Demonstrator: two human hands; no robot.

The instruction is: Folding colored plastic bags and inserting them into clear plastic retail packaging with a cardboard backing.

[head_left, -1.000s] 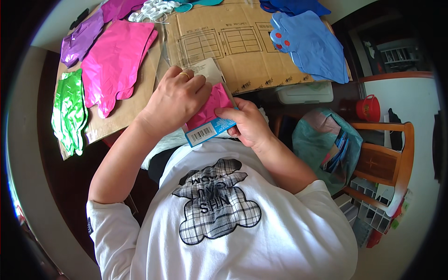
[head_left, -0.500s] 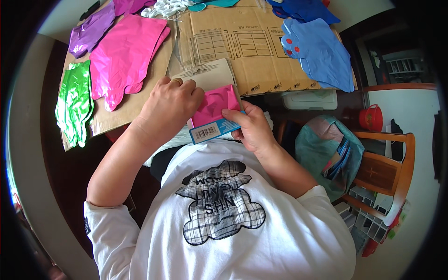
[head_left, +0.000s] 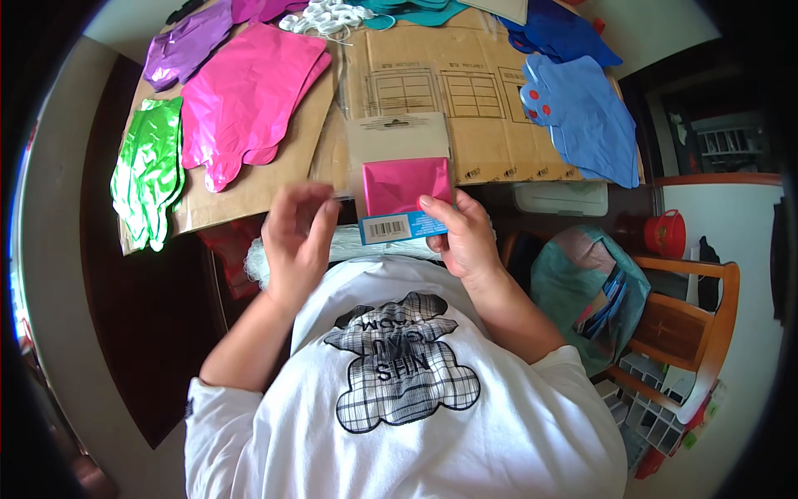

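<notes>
In front of my chest, my right hand (head_left: 470, 237) grips a hang-card packet (head_left: 406, 135) by its lower right corner, thumb on top. A folded pink foil sheet (head_left: 405, 185) lies flat against the card. Below it runs a blue strip (head_left: 426, 224) with a barcode label. Just left of the packet, my left hand (head_left: 298, 241) is raised, fingers bent and thumb apart, with nothing visible in it. On the cardboard-covered table (head_left: 399, 50) ahead lie flat foil pieces that look like deflated balloons: pink (head_left: 249, 91), green (head_left: 148, 170), purple (head_left: 187, 46) and light blue (head_left: 582, 116).
White string (head_left: 324, 18) lies bunched at the table's far side, next to teal foil (head_left: 416, 10) and dark blue foil (head_left: 557, 33). To my right, a wooden chair (head_left: 677, 324) bears a greenish bag (head_left: 582, 291) with packets inside. A red bucket (head_left: 665, 234) stands beyond it.
My left hand has come off the packet and moved down and left, its fingers loosening. The packet is now more upright and squarer to view, still in my right hand.
</notes>
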